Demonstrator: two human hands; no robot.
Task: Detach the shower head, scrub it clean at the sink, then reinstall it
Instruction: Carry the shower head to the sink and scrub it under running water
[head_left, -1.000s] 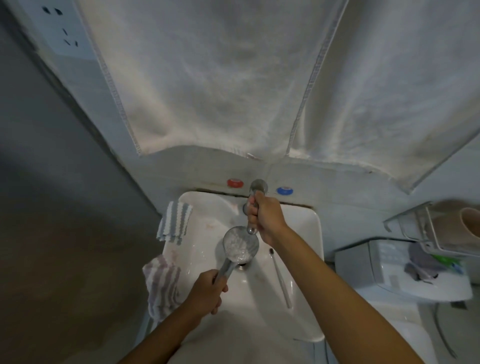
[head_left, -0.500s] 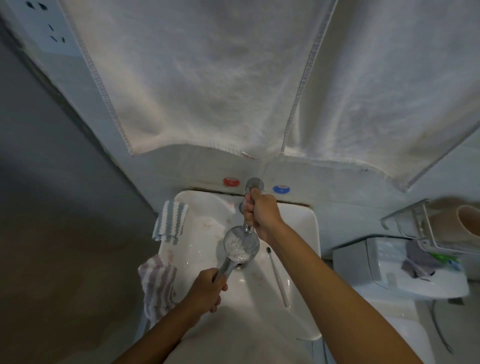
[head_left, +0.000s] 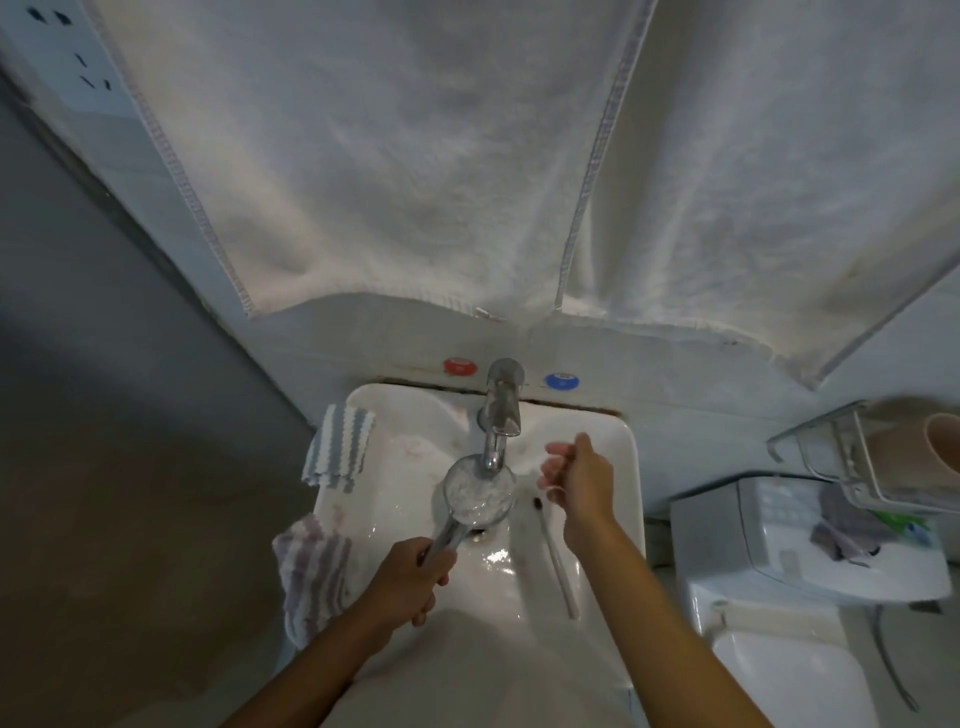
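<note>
The chrome shower head (head_left: 480, 493) is held face up over the white sink (head_left: 613, 467), its round face right under the spout of the chrome faucet (head_left: 500, 415). The face looks white and wet with water on it. My left hand (head_left: 410, 582) grips the shower head's handle near the sink's front. My right hand (head_left: 576, 475) hovers to the right of the faucet with loose, relaxed fingers and holds nothing. A toothbrush (head_left: 556, 558) lies in the basin below my right hand.
Two striped cloths (head_left: 340, 447) (head_left: 311, 571) hang over the sink's left rim. Red (head_left: 460, 366) and blue (head_left: 561, 381) caps sit on the wall behind the faucet. Large white towels (head_left: 415, 156) hang overhead. A toilet tank (head_left: 800, 551) and a wire shelf (head_left: 862, 457) stand at right.
My right hand has let go of the faucet handle and moved off to the right. My left hand still holds the shower head under the spout.
</note>
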